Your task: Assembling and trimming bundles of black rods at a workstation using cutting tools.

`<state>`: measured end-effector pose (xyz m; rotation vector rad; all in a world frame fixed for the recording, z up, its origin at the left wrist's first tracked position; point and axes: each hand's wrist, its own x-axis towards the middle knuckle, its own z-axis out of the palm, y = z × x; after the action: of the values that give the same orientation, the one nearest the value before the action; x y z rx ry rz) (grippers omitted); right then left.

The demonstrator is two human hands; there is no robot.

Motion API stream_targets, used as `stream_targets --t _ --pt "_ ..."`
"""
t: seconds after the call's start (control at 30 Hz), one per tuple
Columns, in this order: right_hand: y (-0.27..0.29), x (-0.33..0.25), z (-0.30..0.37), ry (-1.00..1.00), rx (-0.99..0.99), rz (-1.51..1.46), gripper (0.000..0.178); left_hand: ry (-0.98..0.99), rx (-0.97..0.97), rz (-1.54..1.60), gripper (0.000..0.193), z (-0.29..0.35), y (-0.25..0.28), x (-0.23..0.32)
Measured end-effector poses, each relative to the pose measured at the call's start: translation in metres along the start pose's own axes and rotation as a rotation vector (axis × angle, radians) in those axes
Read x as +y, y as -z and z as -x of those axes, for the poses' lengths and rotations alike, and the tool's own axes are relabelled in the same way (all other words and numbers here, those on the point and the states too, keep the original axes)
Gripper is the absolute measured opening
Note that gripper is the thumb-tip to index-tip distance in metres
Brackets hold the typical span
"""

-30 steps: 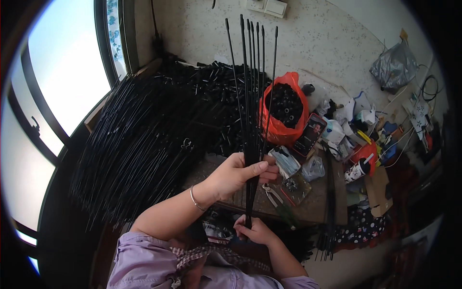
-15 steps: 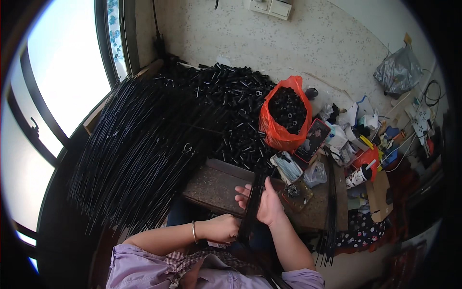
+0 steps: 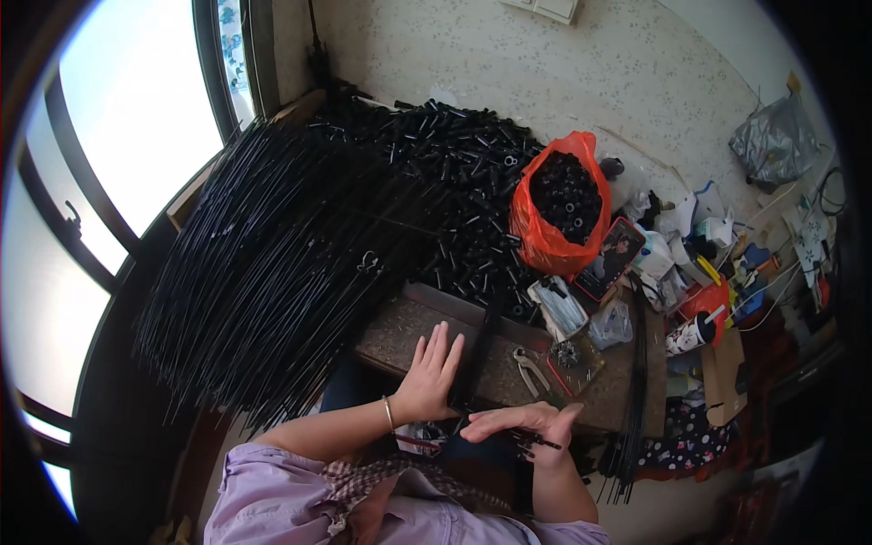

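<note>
Left hand (image 3: pixel 434 372): grip wide open, fingers spread, palm pressed flat on the table (image 3: pixel 400 338) and touching the left side of the bundle of black rods (image 3: pixel 480 350); holds nothing. Right hand (image 3: pixel 527 422): grip open too, fingers straight, laid palm down over the bundle's near end at the table's front edge, resting on it rather than closing round it.

Stands upright a second ago, gripped in both hands with tips in the air; now lies flat along the table, far end toward the short black tubes (image 3: pixel 454 182). Judged from that: squaring-up on end finished, bundle set down and being steadied or rolled under flat palms.

Just right of the bundle, pliers (image 3: pixel 530 368). Farther out, orange plastic bag (image 3: pixel 545 243), mouth open, filled nearly to the top with small black caps (image 3: pixel 565 186). Beside it, clear packets (image 3: pixel 613 322), contents too small to tell. Far right by the wall, grey plastic bag (image 3: pixel 772 141), bunched shut, contents hidden. To the left, big heap of long black rods (image 3: pixel 272 272).
</note>
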<state>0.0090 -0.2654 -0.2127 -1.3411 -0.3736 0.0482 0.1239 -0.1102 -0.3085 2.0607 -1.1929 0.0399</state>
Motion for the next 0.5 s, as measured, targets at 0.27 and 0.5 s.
stream_targets --t 0.27,0.5 --pt "0.071 0.101 -0.047 -0.459 0.759 -0.542 0.06 -0.942 -0.53 -0.109 0.046 -0.026 -0.005 -0.03" --pt "0.069 0.072 -0.085 -0.036 0.729 0.092 0.061 -0.82 -0.4 -0.057 0.042 -0.027 -0.006 -0.033"
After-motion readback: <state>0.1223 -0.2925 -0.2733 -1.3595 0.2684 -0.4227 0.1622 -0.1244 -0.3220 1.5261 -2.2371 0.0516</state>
